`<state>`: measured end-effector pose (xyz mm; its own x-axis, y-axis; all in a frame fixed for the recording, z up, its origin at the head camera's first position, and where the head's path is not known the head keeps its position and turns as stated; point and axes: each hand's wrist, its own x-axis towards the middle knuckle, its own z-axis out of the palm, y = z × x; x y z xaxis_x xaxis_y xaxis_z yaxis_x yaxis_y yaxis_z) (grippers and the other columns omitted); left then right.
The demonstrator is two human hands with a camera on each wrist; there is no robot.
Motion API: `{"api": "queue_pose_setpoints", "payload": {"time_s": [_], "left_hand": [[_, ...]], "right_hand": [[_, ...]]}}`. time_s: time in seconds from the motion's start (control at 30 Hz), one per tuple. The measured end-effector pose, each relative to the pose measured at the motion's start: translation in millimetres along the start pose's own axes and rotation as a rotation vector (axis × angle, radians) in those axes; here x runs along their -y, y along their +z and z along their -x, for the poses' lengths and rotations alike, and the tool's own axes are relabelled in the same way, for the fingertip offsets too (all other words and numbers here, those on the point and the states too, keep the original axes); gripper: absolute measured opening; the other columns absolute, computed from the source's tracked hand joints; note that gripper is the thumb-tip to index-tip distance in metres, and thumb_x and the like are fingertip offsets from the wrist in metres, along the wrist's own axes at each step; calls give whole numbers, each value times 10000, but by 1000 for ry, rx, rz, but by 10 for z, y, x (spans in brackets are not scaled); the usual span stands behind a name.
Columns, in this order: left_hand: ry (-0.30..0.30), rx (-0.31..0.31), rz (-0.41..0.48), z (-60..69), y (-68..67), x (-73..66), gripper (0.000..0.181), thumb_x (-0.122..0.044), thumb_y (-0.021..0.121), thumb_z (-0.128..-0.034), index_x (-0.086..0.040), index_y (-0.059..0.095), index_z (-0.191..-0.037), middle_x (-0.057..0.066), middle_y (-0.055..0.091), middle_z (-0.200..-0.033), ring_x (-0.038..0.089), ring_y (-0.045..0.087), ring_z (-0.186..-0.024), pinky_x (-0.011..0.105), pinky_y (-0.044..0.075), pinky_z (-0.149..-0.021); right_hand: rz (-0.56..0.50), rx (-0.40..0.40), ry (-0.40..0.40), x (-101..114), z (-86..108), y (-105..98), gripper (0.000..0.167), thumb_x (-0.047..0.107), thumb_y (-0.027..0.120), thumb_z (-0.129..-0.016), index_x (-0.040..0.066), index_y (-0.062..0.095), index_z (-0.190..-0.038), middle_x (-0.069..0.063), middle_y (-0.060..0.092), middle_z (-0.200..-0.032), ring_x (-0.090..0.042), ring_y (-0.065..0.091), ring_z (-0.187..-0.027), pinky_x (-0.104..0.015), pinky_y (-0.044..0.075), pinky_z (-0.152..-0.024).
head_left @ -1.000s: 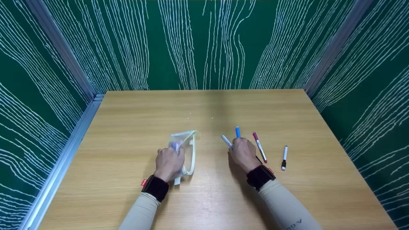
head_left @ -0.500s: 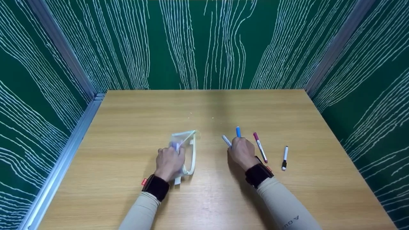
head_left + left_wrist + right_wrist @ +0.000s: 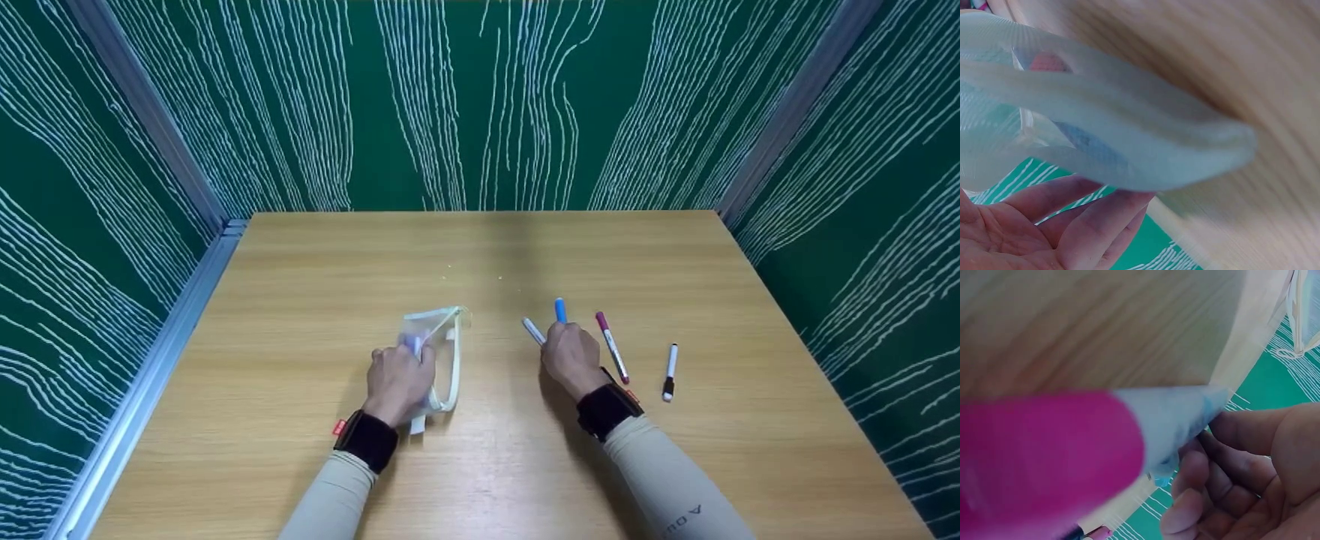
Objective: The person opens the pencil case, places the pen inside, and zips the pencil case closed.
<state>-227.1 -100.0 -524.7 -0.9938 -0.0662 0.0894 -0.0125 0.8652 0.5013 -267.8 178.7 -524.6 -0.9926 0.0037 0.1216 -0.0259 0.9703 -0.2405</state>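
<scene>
My left hand (image 3: 399,381) holds a translucent pouch (image 3: 448,360) with a pale edge, which stands partly open on the table. Through its wall in the left wrist view, where the pouch (image 3: 1145,135) is close up, blurred red and blue shapes show. At the right, my right hand (image 3: 571,356) pinches a white marker with a pink end (image 3: 1055,461), seen large in the right wrist view. Just beyond the fingers lie a blue-capped marker (image 3: 560,309) and the visible end of a whitish marker (image 3: 532,330); the hand hides the rest of both.
To the right of my right hand lie a marker with purple ends (image 3: 613,349) and a white marker with a black cap (image 3: 669,373). Green panels (image 3: 517,105) with white lines surround the wooden table (image 3: 345,255) at the back and sides.
Almost nothing differs. My right hand has shifted very slightly; the left hand and the pouch stay in place.
</scene>
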Motion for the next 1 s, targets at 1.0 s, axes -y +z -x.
{"api": "queue_pose_setpoints", "payload": {"time_s": [1.0], "left_hand": [[-5,-9,-8,-3,25,5,575,-455,424,-1038,-115,489,-579,214,681,-806,393,607,-797,499,493,-726]], "right_hand": [[-91,-98,-19,135,36,-185,312,99,644,-868,104,549,-571,-138,625,-640,-325,625,-585,-510,521,-547]]}}
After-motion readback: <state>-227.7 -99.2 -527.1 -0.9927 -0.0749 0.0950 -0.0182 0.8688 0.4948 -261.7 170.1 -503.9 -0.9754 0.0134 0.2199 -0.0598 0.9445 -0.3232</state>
